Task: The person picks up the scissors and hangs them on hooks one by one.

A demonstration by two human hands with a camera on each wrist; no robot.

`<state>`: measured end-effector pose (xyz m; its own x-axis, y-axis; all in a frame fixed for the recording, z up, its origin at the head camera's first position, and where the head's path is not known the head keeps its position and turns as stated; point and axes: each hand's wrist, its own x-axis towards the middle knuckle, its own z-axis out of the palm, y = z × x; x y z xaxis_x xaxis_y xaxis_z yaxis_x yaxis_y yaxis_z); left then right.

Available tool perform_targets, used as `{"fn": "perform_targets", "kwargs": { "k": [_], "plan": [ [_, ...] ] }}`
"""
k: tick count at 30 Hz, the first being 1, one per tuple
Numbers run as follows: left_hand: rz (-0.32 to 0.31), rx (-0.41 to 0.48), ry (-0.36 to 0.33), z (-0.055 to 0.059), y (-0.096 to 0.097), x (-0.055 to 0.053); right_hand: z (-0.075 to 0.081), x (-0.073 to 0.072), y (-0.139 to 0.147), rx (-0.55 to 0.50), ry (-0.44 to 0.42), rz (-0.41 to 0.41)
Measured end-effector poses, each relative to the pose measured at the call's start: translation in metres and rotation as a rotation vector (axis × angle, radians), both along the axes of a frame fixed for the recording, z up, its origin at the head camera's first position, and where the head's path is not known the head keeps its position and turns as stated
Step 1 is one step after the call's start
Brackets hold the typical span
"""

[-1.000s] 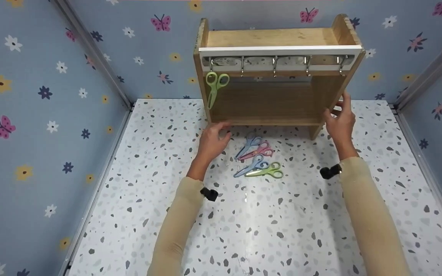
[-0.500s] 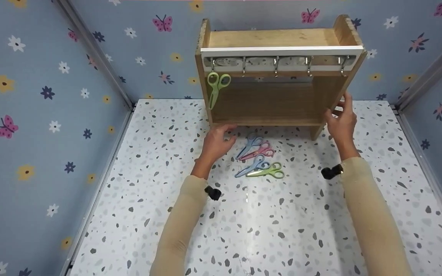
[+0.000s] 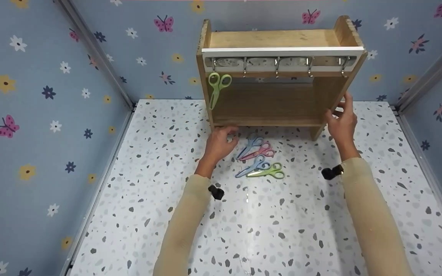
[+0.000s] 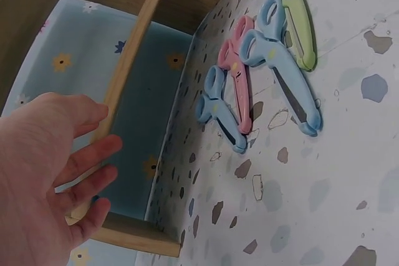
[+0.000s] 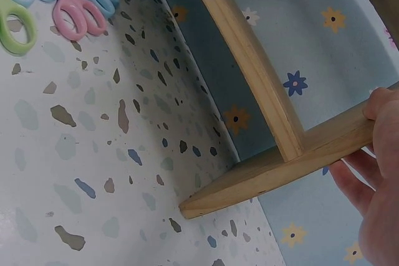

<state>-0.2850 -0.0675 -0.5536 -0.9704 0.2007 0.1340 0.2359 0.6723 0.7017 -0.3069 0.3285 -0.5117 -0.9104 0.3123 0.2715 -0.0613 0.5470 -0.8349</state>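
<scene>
A wooden shelf rack (image 3: pixel 271 103) stands on the table against the back wall, with a white rail of metal hooks (image 3: pixel 277 67) across its front. Green scissors (image 3: pixel 216 89) hang from the leftmost hook. My right hand (image 3: pixel 342 124) grips the rack's right side panel (image 5: pixel 274 169), thumb on one face and fingers on the other. At the lower board's front edge, towards its left end, is my left hand (image 3: pixel 221 145), fingers loosely bent and holding nothing. Right of it lie blue scissors (image 4: pixel 221 107), pink scissors (image 4: pixel 239 70), a second blue pair (image 4: pixel 283 66) and green scissors (image 3: pixel 266 171).
Speckled white table (image 3: pixel 282 230) extends in front of the rack. Flowered blue walls (image 3: pixel 44 145) with metal corner strips close in the back and both sides. A top shelf (image 3: pixel 271 38) sits above the hook rail.
My left hand has shifted slightly right along the lower board, its thumb and fingers drawing a little closer together. The right hand keeps its grip on the panel; rack and scissors stay put.
</scene>
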Motion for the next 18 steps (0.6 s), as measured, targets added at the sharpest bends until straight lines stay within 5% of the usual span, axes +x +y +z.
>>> {"fn": "perform_targets", "kwargs": {
  "k": [14, 18],
  "plan": [
    [-0.016, -0.011, -0.071, -0.012, 0.009, -0.003, 0.0, 0.001, 0.001, -0.015, 0.003, 0.005],
    [-0.026, -0.049, -0.077, -0.042, 0.007, -0.02, -0.002, 0.001, 0.001, 0.002, 0.023, 0.006]
  ]
}}
